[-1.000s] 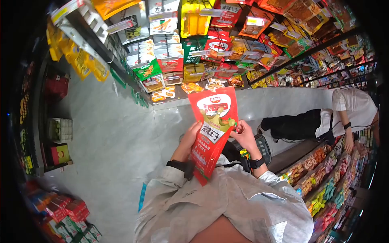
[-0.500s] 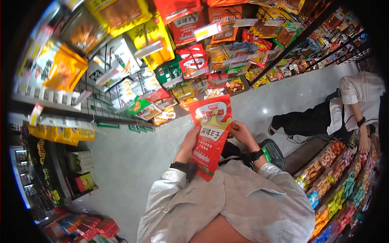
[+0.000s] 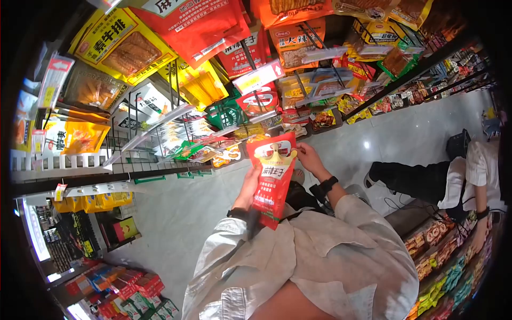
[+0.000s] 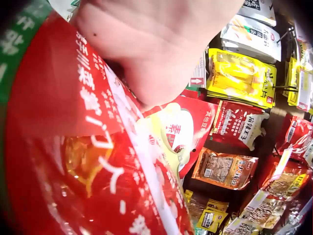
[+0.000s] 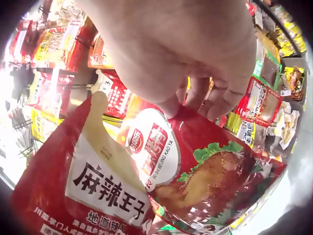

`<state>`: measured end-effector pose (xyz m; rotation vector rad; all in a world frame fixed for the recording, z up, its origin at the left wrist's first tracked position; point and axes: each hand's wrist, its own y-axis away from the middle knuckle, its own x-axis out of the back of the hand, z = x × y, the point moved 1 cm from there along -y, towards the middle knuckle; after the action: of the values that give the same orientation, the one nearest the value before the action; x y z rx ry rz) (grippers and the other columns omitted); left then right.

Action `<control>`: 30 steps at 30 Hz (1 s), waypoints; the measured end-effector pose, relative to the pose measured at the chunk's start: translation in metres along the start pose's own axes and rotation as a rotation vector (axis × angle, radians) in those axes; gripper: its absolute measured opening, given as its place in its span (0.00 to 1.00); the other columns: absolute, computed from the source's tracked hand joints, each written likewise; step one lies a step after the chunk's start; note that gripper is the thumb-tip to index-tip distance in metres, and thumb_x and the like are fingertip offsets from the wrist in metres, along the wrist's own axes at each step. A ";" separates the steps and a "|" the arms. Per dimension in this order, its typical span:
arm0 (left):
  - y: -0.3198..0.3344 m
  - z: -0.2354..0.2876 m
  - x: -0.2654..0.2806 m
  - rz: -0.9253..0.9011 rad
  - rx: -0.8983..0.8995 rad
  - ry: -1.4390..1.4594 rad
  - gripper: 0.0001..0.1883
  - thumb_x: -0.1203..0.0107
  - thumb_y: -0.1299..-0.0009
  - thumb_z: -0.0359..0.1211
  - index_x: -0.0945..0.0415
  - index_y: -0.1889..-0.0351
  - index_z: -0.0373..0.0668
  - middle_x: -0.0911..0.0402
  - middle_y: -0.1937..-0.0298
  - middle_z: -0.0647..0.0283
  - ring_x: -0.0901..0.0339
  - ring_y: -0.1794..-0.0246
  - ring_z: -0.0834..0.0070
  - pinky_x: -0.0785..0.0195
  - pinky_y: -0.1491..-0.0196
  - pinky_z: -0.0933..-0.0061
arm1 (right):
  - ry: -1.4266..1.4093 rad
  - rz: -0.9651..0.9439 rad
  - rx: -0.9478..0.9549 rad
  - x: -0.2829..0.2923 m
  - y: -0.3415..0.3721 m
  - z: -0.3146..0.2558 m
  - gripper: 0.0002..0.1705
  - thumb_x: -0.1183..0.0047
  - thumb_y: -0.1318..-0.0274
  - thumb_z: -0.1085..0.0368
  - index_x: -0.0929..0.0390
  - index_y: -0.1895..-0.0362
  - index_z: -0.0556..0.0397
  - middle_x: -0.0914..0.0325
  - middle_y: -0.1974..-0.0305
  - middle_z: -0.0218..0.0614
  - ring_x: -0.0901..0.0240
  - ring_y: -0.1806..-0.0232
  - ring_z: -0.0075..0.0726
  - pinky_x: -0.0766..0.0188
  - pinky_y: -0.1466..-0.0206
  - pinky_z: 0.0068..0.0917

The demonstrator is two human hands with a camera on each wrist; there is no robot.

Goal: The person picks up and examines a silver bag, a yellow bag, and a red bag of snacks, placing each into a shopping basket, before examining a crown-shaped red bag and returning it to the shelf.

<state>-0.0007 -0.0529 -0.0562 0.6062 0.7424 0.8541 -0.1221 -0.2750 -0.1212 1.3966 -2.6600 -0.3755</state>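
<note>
A red snack bag (image 3: 272, 184) with a gold crown shape and white lettering is held in front of the grey shirt. My left hand (image 3: 248, 185) grips its left side; the left wrist view has this hand (image 4: 151, 49) against the red film (image 4: 58, 107). At the bag's upper right edge, my right hand (image 3: 310, 159) pinches it. In the right wrist view, thumb and fingers of that hand (image 5: 181, 49) pinch red packaging beside a white oval label (image 5: 154, 147) and a roasted-food picture (image 5: 205, 181). Whether this is one bag or two overlapping, I cannot tell.
Hanging snack bags (image 3: 189, 26) and price tags (image 3: 258, 79) fill the racks ahead. A person in white and black (image 3: 477, 170) is at the right, beside bins of wrapped snacks (image 3: 442, 277). Red and green boxes (image 3: 138, 293) stand lower left on the grey floor (image 3: 170, 224).
The head view has turned, and the hanging bags look larger and closer. Both hands still hold the bag, which sits slightly lower in view; my right hand is now nearer its top corner.
</note>
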 end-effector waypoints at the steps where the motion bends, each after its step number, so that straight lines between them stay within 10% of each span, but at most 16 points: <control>1: -0.009 0.005 -0.001 0.006 -0.007 0.021 0.21 0.51 0.22 0.42 0.32 0.37 0.39 0.20 0.48 0.60 0.20 0.52 0.74 0.25 0.51 0.71 | 0.035 0.013 -0.013 0.000 -0.005 -0.002 0.10 0.44 0.35 0.62 0.21 0.56 0.56 0.19 0.68 0.29 0.27 0.66 0.20 0.29 0.62 0.22; 7: -0.115 0.002 0.050 -0.147 -0.006 -0.101 0.22 0.49 0.23 0.43 0.29 0.39 0.37 0.19 0.47 0.60 0.20 0.54 0.75 0.24 0.54 0.73 | 0.190 0.095 -0.149 0.002 -0.057 0.058 0.15 0.41 0.39 0.57 0.20 0.57 0.55 0.17 0.66 0.35 0.22 0.65 0.31 0.27 0.60 0.29; 10: -0.131 0.022 0.054 -0.207 0.305 -0.152 0.23 0.49 0.23 0.43 0.27 0.39 0.36 0.18 0.48 0.59 0.20 0.54 0.76 0.25 0.52 0.74 | 0.371 0.082 -0.110 0.015 -0.093 0.111 0.18 0.39 0.43 0.53 0.19 0.58 0.53 0.16 0.64 0.40 0.19 0.62 0.40 0.25 0.58 0.34; 14: -0.144 0.042 0.054 -0.295 0.191 -0.502 0.26 0.49 0.23 0.45 0.30 0.36 0.35 0.19 0.46 0.60 0.21 0.51 0.76 0.28 0.47 0.73 | 0.439 0.032 -0.090 0.009 -0.118 0.083 0.20 0.39 0.45 0.50 0.18 0.58 0.53 0.16 0.62 0.43 0.18 0.59 0.47 0.24 0.56 0.37; 27: -0.167 0.070 0.038 -0.158 -0.102 -0.597 0.35 0.35 0.35 0.39 0.35 0.32 0.35 0.22 0.41 0.53 0.24 0.42 0.69 0.32 0.41 0.71 | 0.350 0.126 -0.068 -0.005 -0.183 0.057 0.12 0.39 0.39 0.62 0.20 0.57 0.55 0.18 0.71 0.31 0.25 0.73 0.22 0.28 0.70 0.25; 30: -0.192 0.048 0.050 -0.143 -0.226 -0.656 0.37 0.34 0.36 0.40 0.35 0.32 0.35 0.22 0.40 0.52 0.24 0.43 0.67 0.31 0.42 0.70 | 0.343 0.088 -0.038 0.002 -0.193 0.063 0.15 0.35 0.46 0.56 0.18 0.63 0.54 0.17 0.69 0.40 0.19 0.67 0.42 0.25 0.62 0.36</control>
<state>0.1443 -0.1201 -0.1837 0.5753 0.0892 0.5442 0.0163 -0.3719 -0.2343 1.2025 -2.4103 -0.1593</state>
